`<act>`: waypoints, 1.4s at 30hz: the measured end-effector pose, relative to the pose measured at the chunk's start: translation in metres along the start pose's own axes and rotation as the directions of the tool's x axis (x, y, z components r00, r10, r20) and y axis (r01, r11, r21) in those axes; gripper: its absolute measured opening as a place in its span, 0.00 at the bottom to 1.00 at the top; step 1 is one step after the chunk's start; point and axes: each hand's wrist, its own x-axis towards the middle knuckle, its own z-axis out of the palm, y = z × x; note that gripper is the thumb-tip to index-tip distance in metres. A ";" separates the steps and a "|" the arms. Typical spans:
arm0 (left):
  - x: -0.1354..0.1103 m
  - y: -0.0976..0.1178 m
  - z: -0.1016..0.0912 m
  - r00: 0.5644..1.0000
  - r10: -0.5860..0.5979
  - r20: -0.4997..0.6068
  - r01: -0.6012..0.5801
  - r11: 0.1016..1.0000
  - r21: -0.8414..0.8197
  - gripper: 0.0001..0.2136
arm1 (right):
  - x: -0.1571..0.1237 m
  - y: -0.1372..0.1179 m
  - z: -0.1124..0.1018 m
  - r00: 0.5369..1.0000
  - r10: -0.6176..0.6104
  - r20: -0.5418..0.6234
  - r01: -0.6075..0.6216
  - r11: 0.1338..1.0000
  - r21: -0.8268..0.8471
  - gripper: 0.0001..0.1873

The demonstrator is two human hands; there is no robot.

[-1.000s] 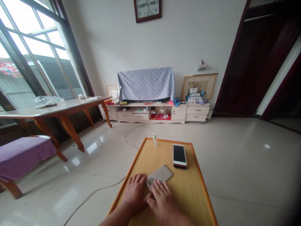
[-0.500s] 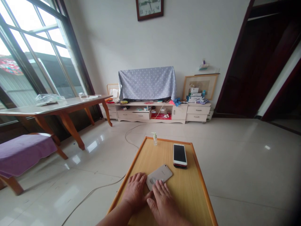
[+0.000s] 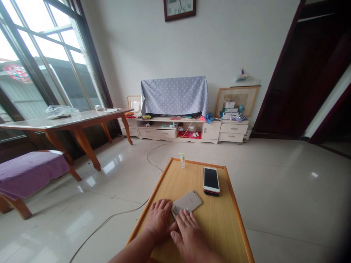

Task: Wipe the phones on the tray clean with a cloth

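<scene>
The left grip (image 3: pixel 158 218) lies palm down, fingers (image 3: pixel 162 205) curved; just right of it, the right grip (image 3: pixel 188 229) slants palm down, fingers extended close together, thumb (image 3: pixel 177 238) apart.

Daylight is admitted by the window (image 3: pixel 59 54), whose upper panes (image 3: pixel 38 15) are washed out to white. Past the left edge of the small table (image 3: pixel 167 179), glare is reflected by the floor tiles (image 3: pixel 109 167); past its right edge, the door (image 3: pixel 307 80) is left dark. Outer shapes are stretched; lettering on the silver smartphone (image 3: pixel 189 202) is blurred.

Wood-grain desk (image 3: pixel 219 219): smooth, satin.
Face-down smartphone (image 3: pixel 193 200): smooth, metallic-looking; pump bottle (image 3: pixel 182 163): clear plastic; floor tiles (image 3: pixel 285 190): glossy.
</scene>
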 end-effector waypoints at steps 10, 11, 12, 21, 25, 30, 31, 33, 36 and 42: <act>-0.003 0.002 -0.004 0.999 0.039 -0.030 -0.040 0.999 -0.014 0.27 | 0.024 0.029 -0.018 0.984 0.155 -0.084 -0.165 0.977 -0.133 0.34; -0.003 0.001 -0.003 0.999 0.040 -0.027 -0.041 0.999 -0.014 0.27 | 0.021 0.023 -0.015 0.990 0.125 -0.067 -0.132 0.985 -0.112 0.34; -0.003 0.000 -0.002 0.999 0.038 -0.022 -0.039 0.999 -0.013 0.27 | 0.017 0.016 -0.011 0.995 0.088 -0.046 -0.091 0.992 -0.082 0.34; -0.002 -0.003 0.004 0.999 0.036 -0.006 -0.036 0.999 0.019 0.28 | 0.013 -0.015 -0.021 0.997 -0.011 0.071 0.004 0.996 0.091 0.34; -0.004 -0.001 -0.001 0.999 0.038 -0.012 -0.038 0.999 0.018 0.26 | 0.019 -0.005 -0.029 0.998 -0.021 0.067 0.015 0.996 0.086 0.34; -0.005 0.001 -0.007 0.999 0.036 -0.022 -0.036 0.999 -0.004 0.26 | 0.031 0.027 -0.025 0.992 0.119 -0.053 -0.123 0.989 -0.080 0.31; -0.005 0.001 -0.007 0.999 0.035 -0.022 -0.035 0.999 -0.007 0.27 | 0.033 0.032 -0.024 0.986 0.149 -0.078 -0.157 0.982 -0.110 0.31; -0.005 0.000 -0.006 0.999 0.033 -0.022 -0.034 0.999 -0.013 0.27 | 0.034 0.035 -0.020 0.982 0.168 -0.087 -0.179 0.974 -0.140 0.32; -0.004 -0.001 -0.003 0.999 0.025 -0.026 -0.026 1.000 -0.017 0.25 | 0.028 0.019 -0.011 0.995 0.098 -0.022 -0.100 0.988 -0.116 0.33; -0.003 -0.003 -0.001 1.000 0.014 0.001 -0.014 1.000 -0.010 0.26 | 0.020 -0.008 -0.004 0.997 -0.031 0.064 0.031 1.000 0.000 0.33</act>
